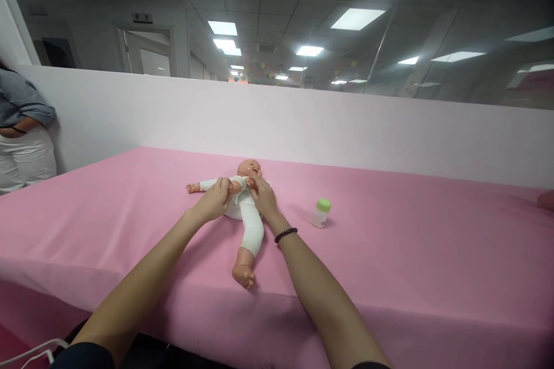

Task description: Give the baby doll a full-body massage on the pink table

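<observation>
While the left hand [211, 200] and the right hand [264, 197] both close on a baby doll [251, 230], the two hands sit close together but not touching, with the doll's middle between them. The doll lies on its back near the centre of a pink-covered table [108, 230], head pointing away from the person. It wears a white outfit [242, 206], with one arm stretched out sideways and one bare foot [243, 277] toward the person. The left hand's fingers wrap the doll near its waist; exactly which part they hold is hidden. The right hand's fingers pinch at the chest, just below the chin.

Counted: two hands, one doll, and one small bottle [321, 213] with a green cap, standing upright just beyond the right hand. One bead bracelet [285, 234] circles the right wrist. One other person [26, 127] stands far left, beyond the table, before a white wall [259, 121].
</observation>
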`<state>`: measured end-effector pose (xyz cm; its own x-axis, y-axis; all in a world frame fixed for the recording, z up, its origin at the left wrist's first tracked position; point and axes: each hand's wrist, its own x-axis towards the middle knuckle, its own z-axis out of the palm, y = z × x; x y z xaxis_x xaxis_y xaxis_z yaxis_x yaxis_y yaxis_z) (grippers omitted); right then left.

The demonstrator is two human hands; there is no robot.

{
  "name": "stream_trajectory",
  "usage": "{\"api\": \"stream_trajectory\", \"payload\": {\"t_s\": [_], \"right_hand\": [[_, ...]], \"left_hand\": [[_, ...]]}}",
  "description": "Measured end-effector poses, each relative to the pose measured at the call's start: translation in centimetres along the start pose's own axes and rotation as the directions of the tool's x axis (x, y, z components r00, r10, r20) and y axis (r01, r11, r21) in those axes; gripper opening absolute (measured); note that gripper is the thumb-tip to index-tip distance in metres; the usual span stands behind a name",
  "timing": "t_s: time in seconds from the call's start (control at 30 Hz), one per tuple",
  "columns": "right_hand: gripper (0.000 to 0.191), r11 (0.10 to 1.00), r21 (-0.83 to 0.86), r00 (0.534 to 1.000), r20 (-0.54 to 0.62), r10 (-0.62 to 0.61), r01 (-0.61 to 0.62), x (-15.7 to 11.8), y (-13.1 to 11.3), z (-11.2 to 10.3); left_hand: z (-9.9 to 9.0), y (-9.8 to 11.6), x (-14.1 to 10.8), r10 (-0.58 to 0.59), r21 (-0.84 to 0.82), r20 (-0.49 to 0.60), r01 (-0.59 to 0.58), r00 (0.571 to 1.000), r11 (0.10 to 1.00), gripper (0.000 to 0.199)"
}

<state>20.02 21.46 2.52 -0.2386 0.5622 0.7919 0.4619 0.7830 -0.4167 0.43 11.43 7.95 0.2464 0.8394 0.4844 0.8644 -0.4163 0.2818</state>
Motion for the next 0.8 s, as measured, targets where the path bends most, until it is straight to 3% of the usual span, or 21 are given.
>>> {"api": "stream_trajectory", "payload": {"t_s": [0.33,0.5,0.6,0.63,0.7,0.8], "right_hand": [[0.054,0.997,0.0,0.997,-0.004,-0.072,0.072,-0.1,0.9,0.0],[0.05,0.998,0.052,0.999,-0.009,-0.04,0.04,0.2,0.7,-0.1],[0.038,0.977,0.204,0.972,-0.209,0.105,-0.061,1.0,0.5,-0.9],[0.037,0.956,0.276,0.924,-0.327,0.196,-0.105,1.3,0.7,-1.5],[0.038,0.89,0.424,0.745,-0.538,0.394,-0.165,2.0,1.3,-2.7],[0.039,0.771,0.6,0.472,-0.628,0.619,-0.214,2.2,3.1,-4.4]], "left_hand": [[0.4,0.1,-0.6,0.035,-0.046,-0.106,-0.04,0.994,0.998,0.003],[0.0,0.2,-0.9,0.009,-0.077,-0.118,-0.018,0.993,0.997,0.002],[-2.4,0.6,-3.0,-0.077,-0.134,-0.142,0.058,0.987,0.989,0.011],[-3.4,0.8,-4.3,-0.136,-0.167,-0.153,0.11,0.979,0.98,0.015],[-5.4,1.4,-7.4,-0.258,-0.243,-0.121,0.224,0.959,0.944,0.023],[-6.8,2.6,-12.3,-0.402,-0.247,-0.042,0.38,0.915,0.891,0.033]]}}
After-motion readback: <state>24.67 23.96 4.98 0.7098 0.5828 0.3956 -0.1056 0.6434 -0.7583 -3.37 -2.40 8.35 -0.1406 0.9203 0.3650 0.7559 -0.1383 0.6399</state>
